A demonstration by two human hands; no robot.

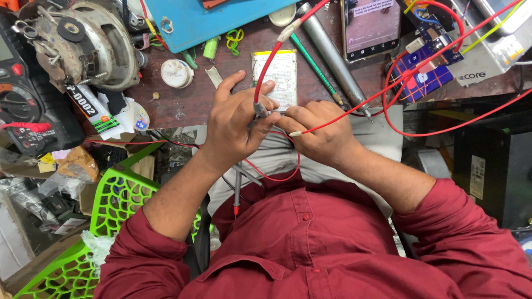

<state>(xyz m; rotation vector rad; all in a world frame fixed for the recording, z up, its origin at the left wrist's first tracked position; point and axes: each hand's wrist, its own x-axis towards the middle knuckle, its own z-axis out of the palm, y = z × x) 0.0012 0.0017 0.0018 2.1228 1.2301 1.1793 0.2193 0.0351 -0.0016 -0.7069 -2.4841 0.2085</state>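
Observation:
My left hand (235, 124) pinches the metal end of a red wire (269, 63) between thumb and fingers, just in front of a flat silver battery pack (282, 69) on the brown bench. My right hand (318, 130) is closed next to it and grips a second red wire (354, 111) with a pale tip, the fingertips of both hands almost touching. Both wires run up and right toward a blue circuit board (424, 69). A thin probe (237, 191) hangs down over my lap.
A phone (370, 25) with a lit screen lies at the top. A metal soldering tool (332, 55), a blue mat (210, 19), a worn motor (83, 41), a multimeter (25, 105) and a green plastic basket (119, 199) surround the hands.

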